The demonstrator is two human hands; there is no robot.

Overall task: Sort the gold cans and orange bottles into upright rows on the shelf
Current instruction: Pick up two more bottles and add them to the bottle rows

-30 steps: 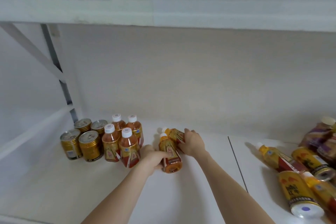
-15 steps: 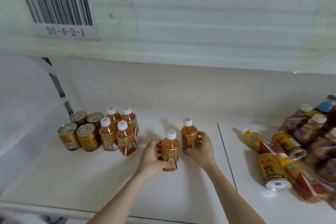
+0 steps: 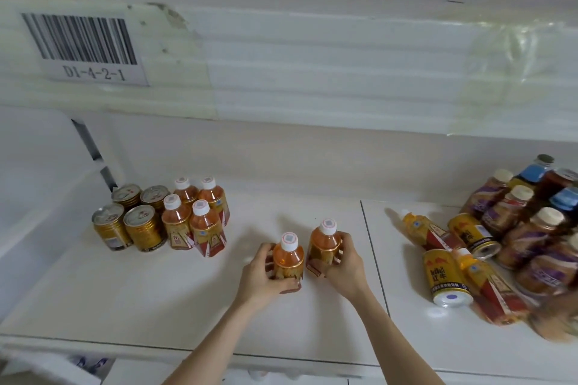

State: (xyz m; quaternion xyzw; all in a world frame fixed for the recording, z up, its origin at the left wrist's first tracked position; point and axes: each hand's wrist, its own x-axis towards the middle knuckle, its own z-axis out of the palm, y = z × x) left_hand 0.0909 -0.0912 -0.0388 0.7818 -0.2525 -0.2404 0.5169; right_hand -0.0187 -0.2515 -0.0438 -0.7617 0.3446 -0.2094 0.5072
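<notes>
Two grips are engaged at mid-shelf [image 3: 156,291]: the left hand [image 3: 262,272] curls round the nearer orange bottle [image 3: 288,255], the right hand [image 3: 344,262] round the farther orange bottle [image 3: 323,239]. Both bottles stand upright, just beside each other. Four gold cans [image 3: 144,228] and four sorted bottles [image 3: 205,228] stand grouped at left. Toppled cans and bottles [image 3: 444,275] lie at right.

Barcode label [image 3: 84,48] on upper shelf reads D1-4-2-1
</notes>
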